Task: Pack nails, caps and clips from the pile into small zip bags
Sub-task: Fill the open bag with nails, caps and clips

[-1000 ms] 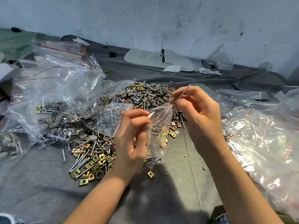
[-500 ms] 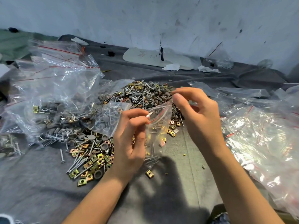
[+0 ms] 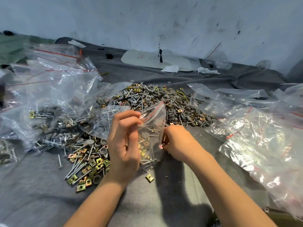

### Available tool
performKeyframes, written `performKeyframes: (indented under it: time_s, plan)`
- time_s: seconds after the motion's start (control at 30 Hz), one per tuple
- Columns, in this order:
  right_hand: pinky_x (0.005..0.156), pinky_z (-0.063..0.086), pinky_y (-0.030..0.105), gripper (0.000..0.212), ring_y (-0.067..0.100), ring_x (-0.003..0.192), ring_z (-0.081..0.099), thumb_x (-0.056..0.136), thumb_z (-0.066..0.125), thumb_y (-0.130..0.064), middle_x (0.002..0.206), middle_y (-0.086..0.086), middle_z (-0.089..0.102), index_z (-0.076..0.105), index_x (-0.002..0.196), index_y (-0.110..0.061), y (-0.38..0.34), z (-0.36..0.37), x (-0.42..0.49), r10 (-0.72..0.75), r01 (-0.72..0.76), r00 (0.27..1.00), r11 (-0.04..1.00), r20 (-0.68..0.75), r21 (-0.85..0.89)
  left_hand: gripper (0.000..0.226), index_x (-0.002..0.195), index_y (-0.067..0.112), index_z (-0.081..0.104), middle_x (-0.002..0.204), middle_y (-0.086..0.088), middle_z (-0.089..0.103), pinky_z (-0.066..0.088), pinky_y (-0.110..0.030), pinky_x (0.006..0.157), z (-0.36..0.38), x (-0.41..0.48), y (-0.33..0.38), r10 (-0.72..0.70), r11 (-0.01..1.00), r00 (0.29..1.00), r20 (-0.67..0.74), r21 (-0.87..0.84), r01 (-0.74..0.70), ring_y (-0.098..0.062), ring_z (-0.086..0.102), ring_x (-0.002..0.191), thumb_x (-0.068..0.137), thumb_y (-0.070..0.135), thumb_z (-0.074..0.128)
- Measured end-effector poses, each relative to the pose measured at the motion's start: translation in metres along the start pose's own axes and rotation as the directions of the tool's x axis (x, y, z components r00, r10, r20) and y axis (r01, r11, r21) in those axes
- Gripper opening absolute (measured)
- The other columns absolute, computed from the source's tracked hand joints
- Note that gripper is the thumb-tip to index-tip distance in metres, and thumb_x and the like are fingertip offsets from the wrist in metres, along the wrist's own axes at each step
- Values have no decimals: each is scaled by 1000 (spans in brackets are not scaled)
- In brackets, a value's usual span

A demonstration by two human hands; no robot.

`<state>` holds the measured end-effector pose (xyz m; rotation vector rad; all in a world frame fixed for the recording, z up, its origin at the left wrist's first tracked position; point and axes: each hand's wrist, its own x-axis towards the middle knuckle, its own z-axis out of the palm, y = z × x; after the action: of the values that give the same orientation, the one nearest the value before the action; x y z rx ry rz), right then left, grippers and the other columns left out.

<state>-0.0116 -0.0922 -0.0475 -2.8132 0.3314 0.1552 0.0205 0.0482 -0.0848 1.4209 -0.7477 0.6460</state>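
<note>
Makeshift packing workshop (scuffed wall (image 3: 147, 22)): hardware pile (image 3: 155, 99) on grey cloth (image 3: 32, 194).

Your clear plastic zip bag (image 3: 153, 122) is glossy, crinkled. Under it: matt grey cloth (image 3: 164, 202). Behind it: shiny metal nails (image 3: 130, 95), brassy square clips (image 3: 136, 90), dull grey round caps (image 3: 148, 99).

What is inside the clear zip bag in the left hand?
Silver nails, yellow square clips and a grey round cap show through the clear zip bag. The left hand hides one edge.
</note>
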Motion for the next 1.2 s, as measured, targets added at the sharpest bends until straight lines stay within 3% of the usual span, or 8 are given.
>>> performKeyframes:
  time_s: [0.07, 0.13, 0.27, 0.53, 0.63, 0.9, 1.03, 1.2]
  plan:
    - [79, 51, 36, 23, 33, 100, 60, 85, 54, -3, 107, 8, 63, 63, 99, -19, 1, 0, -2, -21, 21, 1000, 999, -7, -29, 22, 104, 17, 56, 110, -3, 55, 42, -22, 87, 0, 0, -1, 3, 1000, 1000, -11, -1, -3, -11, 54, 103, 92, 8, 40]
    - [81, 52, 38, 29, 32, 98, 61, 85, 54, -4, 106, 7, 65, 64, 105, -22, 2, 0, -3, -22, 23, 1000, 1000, 4, -16, 25, 105, 22, 55, 110, -3, 55, 42, -22, 88, 0, 1, -2, 13, 1000, 1000, -17, -12, -13, -11, 54, 104, 92, 7, 40]
    - [81, 53, 39, 22, 30, 92, 62, 82, 61, -10, 97, 7, 65, 54, 84, -31, 7, -2, 0, -34, 32, 998, 999, 54, 30, 26, 105, 24, 53, 110, -4, 55, 45, -34, 89, -1, 1, -5, 1, 998, 998, -57, -58, -4, -20, 54, 105, 92, 7, 39]
    - [81, 52, 36, 18, 27, 92, 59, 83, 67, -18, 96, 2, 62, 56, 84, -32, 14, -2, 5, -56, 55, 998, 997, 9, 61, 26, 104, 23, 53, 111, 5, 56, 49, -52, 83, -2, 0, -5, 27, 988, 993, -117, -150, -44, -20, 55, 105, 94, 5, 37]
    - [76, 51, 33, 22, 22, 84, 58, 82, 62, -7, 84, -2, 59, 65, 94, -25, 14, -2, 6, -145, 142, 988, 988, 49, 67, 30, 100, 29, 54, 111, 3, 56, 49, -53, 83, -3, -1, -6, 28, 986, 992, -124, -159, -48, -22, 55, 105, 94, 5, 37]
    - [71, 49, 32, 16, 22, 80, 57, 77, 62, -9, 85, 3, 62, 53, 76, -21, 17, -3, 9, -185, 176, 979, 980, 87, 97, 39, 107, 36, 55, 112, 6, 57, 48, -47, 82, -3, -1, -8, 13, 987, 995, -102, -156, -29, -20, 55, 105, 94, 4, 37]
    - [59, 40, 26, 14, 15, 69, 51, 77, 64, -18, 73, -2, 58, 52, 70, -20, 21, -6, 8, -162, 158, 987, 974, 14, 163, 34, 103, 31, 56, 111, 7, 56, 49, -49, 83, -1, -1, -7, -24, 987, 997, -72, -162, 12, -20, 54, 105, 93, 4, 38]
    - [63, 43, 27, 11, 15, 73, 55, 75, 67, -14, 78, -1, 61, 58, 80, -19, 25, -9, 7, -153, 166, 985, 966, -82, 198, 28, 104, 24, 55, 111, 8, 56, 49, -60, 83, -1, -2, -7, -37, 984, 997, -62, -176, 26, -23, 54, 104, 93, 5, 38]
